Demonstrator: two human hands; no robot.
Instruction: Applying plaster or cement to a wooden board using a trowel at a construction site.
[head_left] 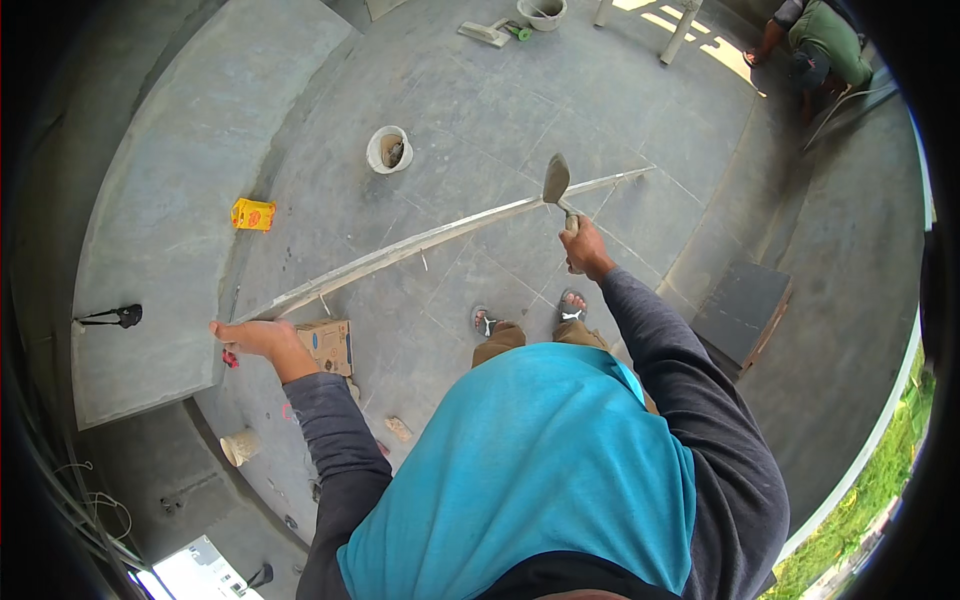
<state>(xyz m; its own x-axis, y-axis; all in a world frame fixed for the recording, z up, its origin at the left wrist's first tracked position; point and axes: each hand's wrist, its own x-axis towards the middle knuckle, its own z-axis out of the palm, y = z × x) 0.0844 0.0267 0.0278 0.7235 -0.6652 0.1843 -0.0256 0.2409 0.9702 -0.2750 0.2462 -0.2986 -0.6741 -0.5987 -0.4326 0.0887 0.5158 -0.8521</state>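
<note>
My right hand (588,248) is wrapped round the handle of a trowel (556,180), its pointed metal blade raised away from me. Behind the trowel, a long, narrow pale bar (400,251) runs slantwise across the view, with short pegs on its near side. At its left end my left hand (262,340) is stretched out toward the left, fingers extended and partly hidden. Whether this hand touches the bar I cannot tell. A small red item (230,358) shows just below those fingers, and a cardboard box (328,346) lies beside the wrist.
A white bucket (376,163) stands beyond the bar. A yellow packet (253,214) lies by the concrete ledge (200,130). Farther off are a float (484,34) and another bucket (541,12). Another person (832,45) crouches at far right; a dark slab (741,312) sits nearer.
</note>
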